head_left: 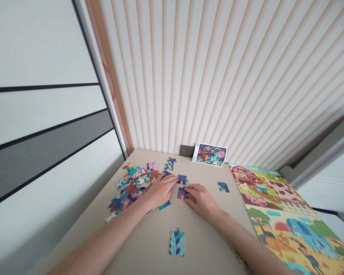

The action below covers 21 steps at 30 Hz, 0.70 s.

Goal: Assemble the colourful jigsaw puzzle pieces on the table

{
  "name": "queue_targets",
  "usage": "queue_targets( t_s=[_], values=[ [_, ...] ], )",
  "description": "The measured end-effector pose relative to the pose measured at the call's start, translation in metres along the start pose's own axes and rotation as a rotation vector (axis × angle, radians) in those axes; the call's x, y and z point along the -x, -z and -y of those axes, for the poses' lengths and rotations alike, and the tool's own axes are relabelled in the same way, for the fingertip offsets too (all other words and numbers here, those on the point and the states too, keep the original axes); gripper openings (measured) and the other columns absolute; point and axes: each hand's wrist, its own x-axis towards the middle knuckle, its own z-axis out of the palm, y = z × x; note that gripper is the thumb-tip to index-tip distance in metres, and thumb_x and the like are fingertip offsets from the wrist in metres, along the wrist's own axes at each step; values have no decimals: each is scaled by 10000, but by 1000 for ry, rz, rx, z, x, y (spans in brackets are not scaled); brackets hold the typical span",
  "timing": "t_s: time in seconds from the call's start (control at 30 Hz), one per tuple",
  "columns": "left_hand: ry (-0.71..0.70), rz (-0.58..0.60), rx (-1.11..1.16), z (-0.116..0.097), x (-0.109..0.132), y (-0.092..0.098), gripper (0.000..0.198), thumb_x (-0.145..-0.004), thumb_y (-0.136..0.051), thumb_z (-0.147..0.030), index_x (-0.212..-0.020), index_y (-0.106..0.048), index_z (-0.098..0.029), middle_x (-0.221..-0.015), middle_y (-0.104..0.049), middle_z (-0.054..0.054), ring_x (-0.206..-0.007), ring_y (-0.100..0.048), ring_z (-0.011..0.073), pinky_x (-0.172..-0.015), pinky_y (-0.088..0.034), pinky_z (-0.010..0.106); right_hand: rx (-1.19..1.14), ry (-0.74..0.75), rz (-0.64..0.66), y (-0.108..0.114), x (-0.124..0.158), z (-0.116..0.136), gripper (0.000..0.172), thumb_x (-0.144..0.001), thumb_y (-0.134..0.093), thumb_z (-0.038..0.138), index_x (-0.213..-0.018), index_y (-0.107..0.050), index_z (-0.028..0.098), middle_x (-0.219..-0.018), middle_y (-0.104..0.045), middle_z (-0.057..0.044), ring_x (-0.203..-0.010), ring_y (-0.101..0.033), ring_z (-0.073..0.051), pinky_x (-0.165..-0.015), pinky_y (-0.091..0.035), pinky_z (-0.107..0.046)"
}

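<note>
Tabletop [206,244]: beige and flat under both hands; probably smooth enough for pieces to slide
Farm-scene puzzles [292,225]: lying flat, well right of the right hand
Loose pile [132,185]: mixed pieces heaped just left of the left hand
Picture card [210,154]: leaning on the slatted wall beyond both hands
Left hand [160,190]: palm down, fingers straight and together; tips at a blue piece [182,178]
Right hand [202,200]: palm down, fingers loosely bent; tips against the red-and-blue piece; pinching or only pushing, cannot tell
Joined teal pieces [177,242]: between the forearms, nearer the body, apart from both
Red-and-blue piece [181,193]: flat between the two hands; likely light, thin, stiff card; tabs may bend; best slid by fingertip, or lifted at an edge
Lone piece [223,186]: right of the right hand, apart; not in the way
</note>
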Motion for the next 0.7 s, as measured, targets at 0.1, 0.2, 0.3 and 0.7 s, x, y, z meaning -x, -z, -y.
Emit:
queue_targets(
  t_s=[0.1, 0.2, 0.3, 0.7],
  values=[
    [-2, -13, -2, 0, 0, -1, 538, -931, -430, -107, -1442, -536, -237, -1470, -569, 59, -1404, -470, 231, -1198, -301, 465, 63, -2, -11, 1, -5, -1, 295, -927, -667, 287, -1221, -691, 282, -1201, -683, -86, -1107, -620, -279, -958, -509, -453],
    [-8, -24, -1, 1, 0, -2, 527, -937, -430, -106, -1437, -537, -232, -1471, -568, 58, -1402, -470, 228, -1191, -306, 463, 117, 25, 18, 2, -12, 3, 235, -962, -620, 287, -1176, -715, 281, -1202, -681, -85, -1123, -605, -283, -954, -497, -457],
    [-8, -34, 4, 2, 1, -4, 498, -955, -435, -121, -1430, -543, -228, -1470, -569, 54, -1404, -464, 226, -1190, -304, 459, 168, 37, 53, 2, -16, 11, 221, -976, -594, 284, -1152, -728, 272, -1191, -690, -92, -1121, -604, -287, -949, -493, -456],
    [-10, -55, -4, -4, 1, 2, 453, -971, -453, -140, -1392, -588, -237, -1418, -611, 67, -1356, -509, 240, -1164, -335, 460, 423, 127, 90, 0, -16, 13, 228, -1020, -541, 259, -1186, -697, 267, -1200, -698, -84, -1110, -620, -244, -1003, -415, -417]
  ],
)
